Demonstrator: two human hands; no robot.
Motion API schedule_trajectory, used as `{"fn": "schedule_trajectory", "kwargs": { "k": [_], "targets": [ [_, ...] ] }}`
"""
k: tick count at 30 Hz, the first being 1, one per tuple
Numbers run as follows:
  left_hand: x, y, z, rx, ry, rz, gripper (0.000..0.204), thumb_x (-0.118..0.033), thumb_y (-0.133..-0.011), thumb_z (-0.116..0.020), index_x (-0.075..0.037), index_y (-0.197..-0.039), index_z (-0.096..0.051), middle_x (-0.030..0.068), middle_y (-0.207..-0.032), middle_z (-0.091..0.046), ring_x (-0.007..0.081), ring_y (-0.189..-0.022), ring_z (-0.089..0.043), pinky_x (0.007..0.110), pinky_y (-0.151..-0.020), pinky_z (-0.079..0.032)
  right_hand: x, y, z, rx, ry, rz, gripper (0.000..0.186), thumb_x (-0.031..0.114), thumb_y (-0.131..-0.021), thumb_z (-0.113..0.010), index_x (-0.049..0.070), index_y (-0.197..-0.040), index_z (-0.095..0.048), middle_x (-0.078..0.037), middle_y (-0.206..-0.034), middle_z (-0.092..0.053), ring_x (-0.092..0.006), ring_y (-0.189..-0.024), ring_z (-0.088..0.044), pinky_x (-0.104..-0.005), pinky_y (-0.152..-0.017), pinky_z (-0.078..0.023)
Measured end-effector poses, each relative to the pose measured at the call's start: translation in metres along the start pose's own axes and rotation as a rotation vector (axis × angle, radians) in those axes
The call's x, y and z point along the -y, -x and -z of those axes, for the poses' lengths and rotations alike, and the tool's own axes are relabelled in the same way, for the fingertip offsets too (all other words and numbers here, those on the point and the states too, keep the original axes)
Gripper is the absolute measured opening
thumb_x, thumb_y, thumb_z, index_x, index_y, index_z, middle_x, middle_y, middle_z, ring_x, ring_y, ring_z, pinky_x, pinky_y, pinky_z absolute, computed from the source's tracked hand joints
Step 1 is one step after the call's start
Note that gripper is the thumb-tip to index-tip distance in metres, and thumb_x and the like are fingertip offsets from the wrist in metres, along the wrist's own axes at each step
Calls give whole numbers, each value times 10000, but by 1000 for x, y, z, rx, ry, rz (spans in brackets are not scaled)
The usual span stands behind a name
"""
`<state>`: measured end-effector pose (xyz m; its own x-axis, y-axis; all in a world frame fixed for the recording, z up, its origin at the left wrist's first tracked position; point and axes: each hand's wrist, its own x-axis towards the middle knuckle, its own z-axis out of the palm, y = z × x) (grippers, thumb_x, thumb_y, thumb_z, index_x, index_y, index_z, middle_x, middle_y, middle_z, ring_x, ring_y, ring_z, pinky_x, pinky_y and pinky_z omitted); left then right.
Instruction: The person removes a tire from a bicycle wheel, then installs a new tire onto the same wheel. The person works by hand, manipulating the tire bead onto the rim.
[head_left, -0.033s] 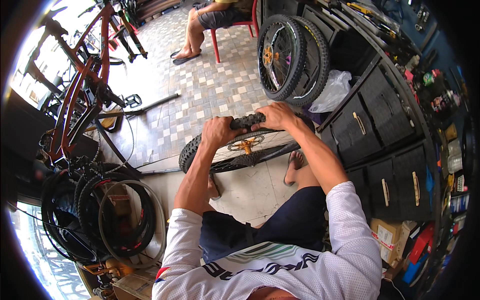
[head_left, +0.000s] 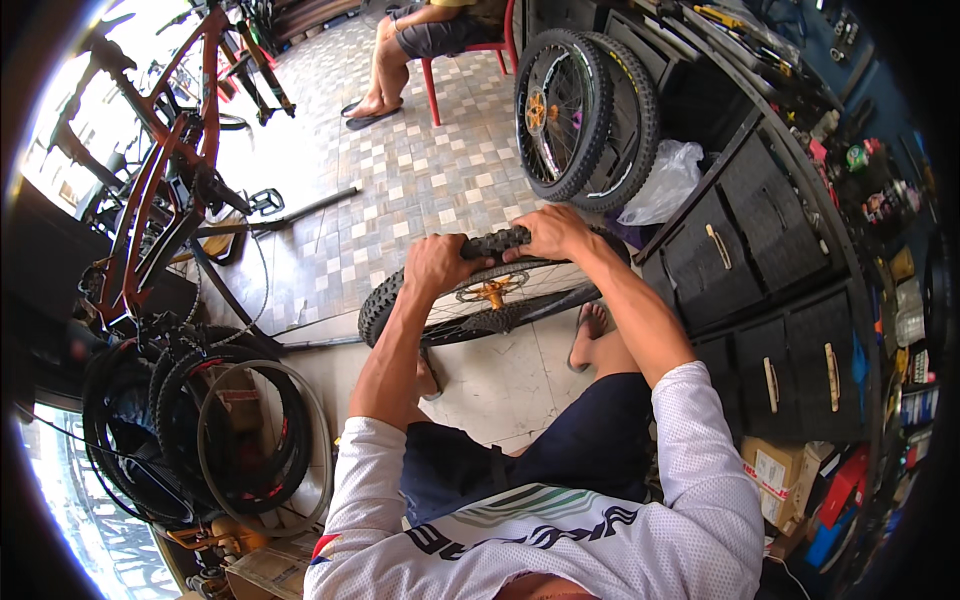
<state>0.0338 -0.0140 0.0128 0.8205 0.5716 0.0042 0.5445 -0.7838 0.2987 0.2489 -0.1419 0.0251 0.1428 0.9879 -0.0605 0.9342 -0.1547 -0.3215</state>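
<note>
A bicycle wheel with a black knobby tyre (head_left: pixel 378 308) stands on the floor in front of me, between my feet and the tiled area. Its gold hub (head_left: pixel 492 291) shows through the spokes, and a dark cassette (head_left: pixel 490 319) sits on the near side of the hub. Both hands grip the top of the tyre, a short gap apart. My left hand (head_left: pixel 437 262) curls over it left of the middle, thumb pointing inward. To the right of the gap, my right hand (head_left: pixel 550 235) wraps the tyre with its thumb on the near side.
An orange bike frame (head_left: pixel 150 215) stands at left, above a heap of tyres (head_left: pixel 170 430). Two wheels (head_left: pixel 565 115) lean beside a plastic bag (head_left: pixel 665 183). Black drawers (head_left: pixel 745 235) line the right, with cardboard boxes (head_left: pixel 775 470) below. A person sits on a red chair (head_left: pixel 432 90) ahead.
</note>
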Motion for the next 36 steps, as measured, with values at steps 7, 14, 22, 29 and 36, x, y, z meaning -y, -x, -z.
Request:
{"fn": "schedule_trajectory", "kwargs": {
  "k": [7, 14, 22, 29, 36],
  "targets": [
    [8, -1, 12, 16, 120, -30, 723, -715, -714, -796, -50, -983, -705, 185, -859, -735, 390, -856, -720, 474, -746, -555, -24, 8, 7, -82, -171, 129, 953, 654, -663, -853, 141, -1418, -582, -209, -1280, -666, -385, -1223, -618, -468, -1028, -489],
    [59, 25, 32, -38, 207, -41, 759, -639, -662, -875, -19, -1048, -669, 195, -924, -717, 373, -910, -709, 462, -785, -546, -99, 59, -34, -263, -193, -83, 983, 506, -619, -935, 87, -1415, -539, -171, -1346, -629, -364, -1313, -550, -475, -1120, -410],
    [112, 59, 77, -133, 328, -38, 666, -421, -660, -948, 9, -1061, -634, 220, -914, -718, 369, -891, -721, 454, -776, -557, -19, 42, 31, -408, -24, 126, 849, 514, -595, -944, 54, -1235, -628, -157, -1176, -698, -362, -1150, -637, -454, -1014, -447],
    [69, 27, 41, -12, 153, -128, 992, -520, -675, -925, -62, -1428, -471, 248, -1331, -608, 427, -1238, -596, 489, -1081, -471, -12, 5, 10, -229, 71, -2, 941, 627, -582, -899, 93, -1307, -625, -120, -1269, -678, -336, -1253, -586, -470, -1101, -417],
    [50, 27, 3, -124, 149, -11, 846, -661, -694, -848, -56, -1210, -558, 188, -1130, -680, 389, -1103, -668, 476, -912, -550, 21, -6, 4, -202, 177, 87, 1080, 693, -585, -867, 89, -1414, -530, -169, -1376, -594, -328, -1358, -498, -457, -1143, -372]
  ]
}}
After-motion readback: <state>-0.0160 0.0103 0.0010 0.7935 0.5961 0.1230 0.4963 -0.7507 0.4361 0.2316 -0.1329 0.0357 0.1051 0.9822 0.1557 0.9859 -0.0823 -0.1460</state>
